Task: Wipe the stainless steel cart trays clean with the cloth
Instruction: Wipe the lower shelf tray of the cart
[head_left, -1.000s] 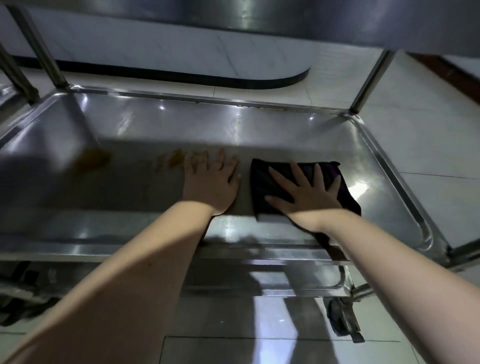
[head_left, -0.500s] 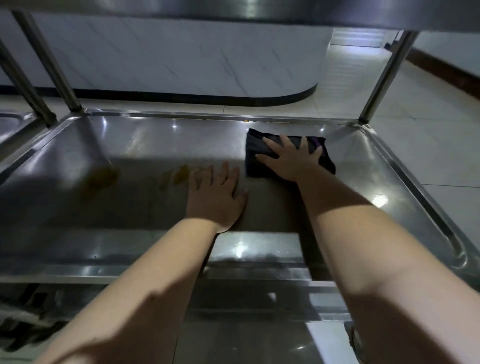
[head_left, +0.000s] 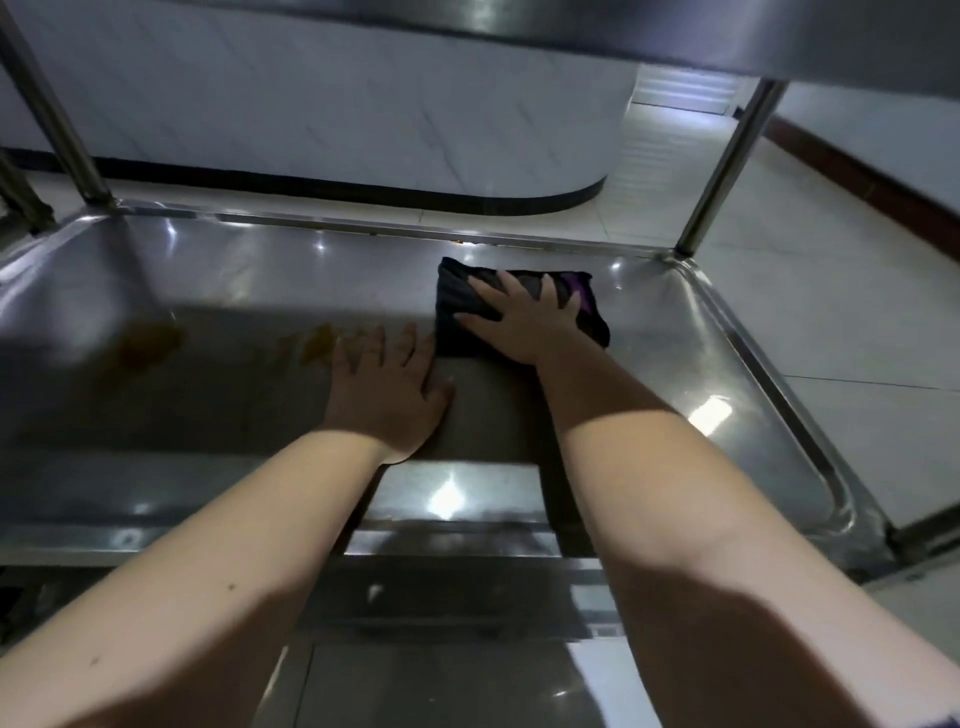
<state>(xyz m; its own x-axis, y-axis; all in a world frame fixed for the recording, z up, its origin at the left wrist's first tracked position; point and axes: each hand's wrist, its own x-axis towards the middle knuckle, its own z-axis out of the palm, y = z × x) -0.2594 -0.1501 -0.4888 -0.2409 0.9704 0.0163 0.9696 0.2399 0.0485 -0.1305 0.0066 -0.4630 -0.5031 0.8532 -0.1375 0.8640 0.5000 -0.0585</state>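
Pressing flat with spread fingers, the right hand (head_left: 524, 325) pins the dark cloth (head_left: 457, 312) at frame center; the left hand (head_left: 387, 397) rests open on the tray (head_left: 701, 332).

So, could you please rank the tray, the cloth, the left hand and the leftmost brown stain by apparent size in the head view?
1. the tray, by far the largest.
2. the cloth and the left hand: these look alike, and the right hand covers part of the cloth, so they are unranked.
3. the brown stain, smallest, with blurred edges.
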